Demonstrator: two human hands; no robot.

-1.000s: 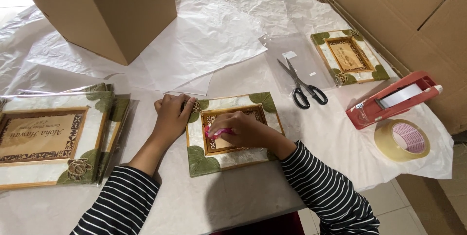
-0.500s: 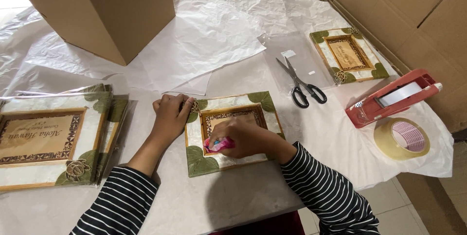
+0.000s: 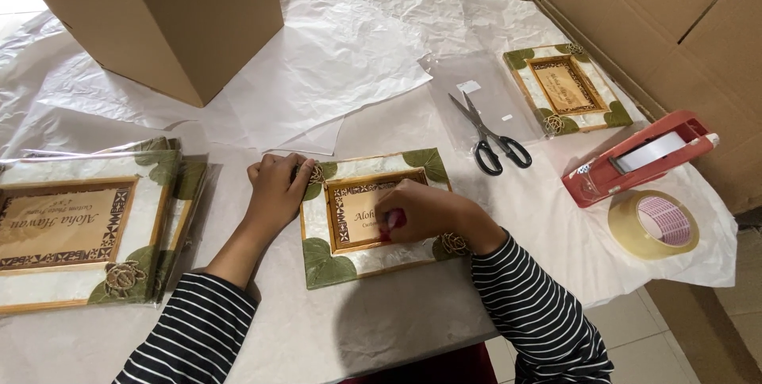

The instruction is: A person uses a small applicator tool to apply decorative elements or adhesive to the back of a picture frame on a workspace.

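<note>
A small picture frame [image 3: 359,235] with green leaf corners and a wooden inner border lies flat on the paper-covered table in front of me. My left hand [image 3: 276,185] presses on its upper left corner. My right hand [image 3: 418,211] rests on the frame's centre panel, fingers closed around a small pink object [image 3: 393,223] whose tip touches the panel. Both sleeves are black-and-white striped.
A stack of larger matching frames [image 3: 75,229] in clear wrap lies at the left. Scissors [image 3: 492,139] sit on a clear sleeve, beside another small frame [image 3: 565,88]. A red tape dispenser [image 3: 635,158] and tape roll [image 3: 655,223] lie right. A cardboard box [image 3: 171,15] stands behind.
My right hand with the pink object has slid from the frame's left side, rightward onto the centre panel. My left hand stays on the upper left corner.
</note>
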